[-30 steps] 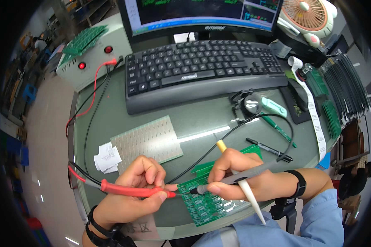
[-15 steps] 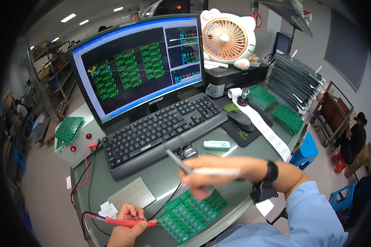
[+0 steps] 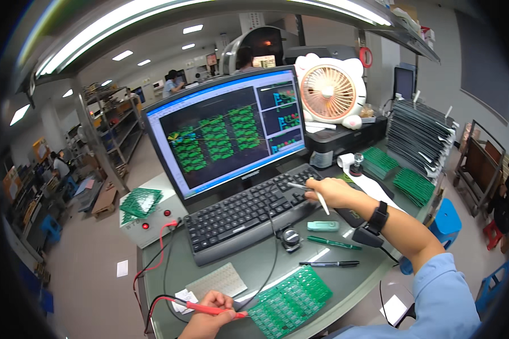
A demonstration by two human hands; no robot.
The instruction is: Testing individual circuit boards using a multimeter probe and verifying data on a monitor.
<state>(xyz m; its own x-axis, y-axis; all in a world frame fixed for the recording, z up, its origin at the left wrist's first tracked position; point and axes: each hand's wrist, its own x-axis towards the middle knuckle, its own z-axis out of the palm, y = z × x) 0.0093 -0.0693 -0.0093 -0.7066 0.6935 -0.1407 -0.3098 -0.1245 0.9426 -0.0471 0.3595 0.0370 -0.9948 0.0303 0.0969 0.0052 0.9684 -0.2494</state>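
My left hand (image 3: pixel 209 319) is closed round a red test probe (image 3: pixel 202 308), whose tip is at the left edge of a green circuit board panel (image 3: pixel 291 299). That panel lies flat near the desk's front edge. Over the right end of the black keyboard (image 3: pixel 237 220), my right hand (image 3: pixel 336 193) grips a slim pen-like tool (image 3: pixel 322 202), grey at one end and white at the other. Whether a finger presses a key, I cannot tell. Green layouts on a dark ground fill the monitor (image 3: pixel 215 135). The mouse is hidden behind my right hand and forearm.
A pale perforated board (image 3: pixel 220 282), a green pen (image 3: pixel 333 243), a black pen (image 3: pixel 329 264) and a mint-coloured stick (image 3: pixel 323 226) lie on the desk. Green boards (image 3: pixel 141 203) top a white box (image 3: pixel 158 226). A fan (image 3: pixel 329 90) and stacked dark trays (image 3: pixel 418 135) stand behind.
My right hand has moved from above the green panel to the keyboard's right end, still holding the tool. My left hand keeps the probe at the panel. The view has tilted up.
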